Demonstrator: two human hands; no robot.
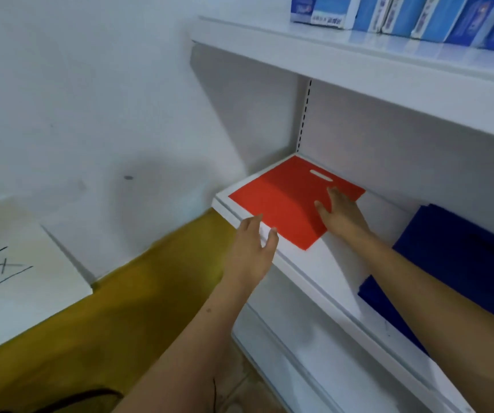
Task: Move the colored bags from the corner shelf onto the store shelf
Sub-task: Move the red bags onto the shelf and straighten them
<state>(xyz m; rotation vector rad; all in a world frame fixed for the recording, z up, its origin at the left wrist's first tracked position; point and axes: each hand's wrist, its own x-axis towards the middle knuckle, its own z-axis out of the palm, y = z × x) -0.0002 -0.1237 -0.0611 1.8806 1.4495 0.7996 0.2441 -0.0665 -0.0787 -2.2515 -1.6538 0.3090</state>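
On the store shelf (323,272), the red bag (287,201) is lying flat; the right hand (341,214) is pressing it, fingers straight. Left hand (251,251) is hovering released at 7 o'clock. Blue bags (454,263) are sitting at 3 o'clock, so it's looking mostly done.

Matt red cloth bag (287,201), smooth glossy white shelf (314,272)

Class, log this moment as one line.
flat red bag on white store shelf | right hand flat on it | left hand at edge
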